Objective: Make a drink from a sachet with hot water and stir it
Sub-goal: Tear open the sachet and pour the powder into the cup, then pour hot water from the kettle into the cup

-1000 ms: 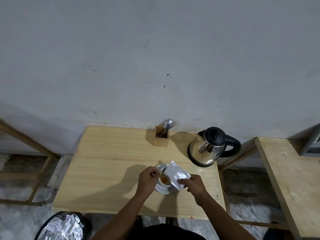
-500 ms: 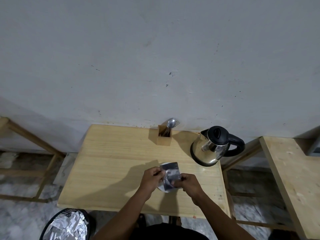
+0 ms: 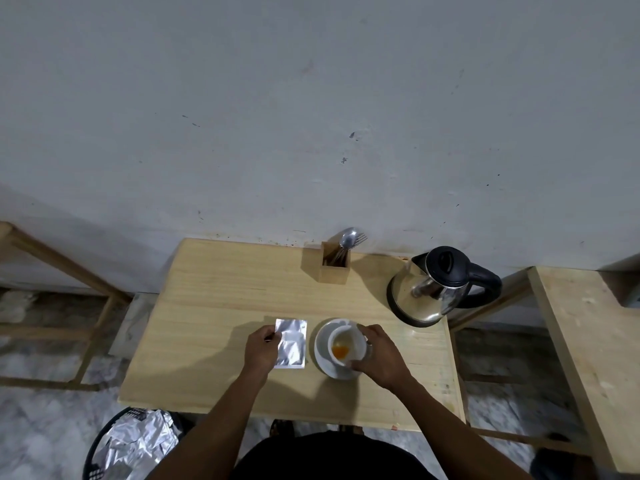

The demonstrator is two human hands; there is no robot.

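**Sachet down, cup in hand**

Head view: the left hand (image 3: 261, 351) reaches forward, fingers pinching the left edge of the silver sachet (image 3: 291, 342), which lies flat on the table (image 3: 214, 299) at 9 o'clock from the cup (image 3: 346, 346). The right hand (image 3: 377, 358) curls round the white cup's right side, gripping it on its saucer (image 3: 322, 355) (orange powder sits in the bottom). The kettle (image 3: 433, 285) stands at 1 o'clock.

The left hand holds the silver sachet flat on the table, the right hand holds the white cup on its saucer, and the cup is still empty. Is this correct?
Not quite: the head view shows orange powder in the white cup, so it is not empty. The rest stands: left hand on the silver sachet, right hand on the cup, on its saucer.
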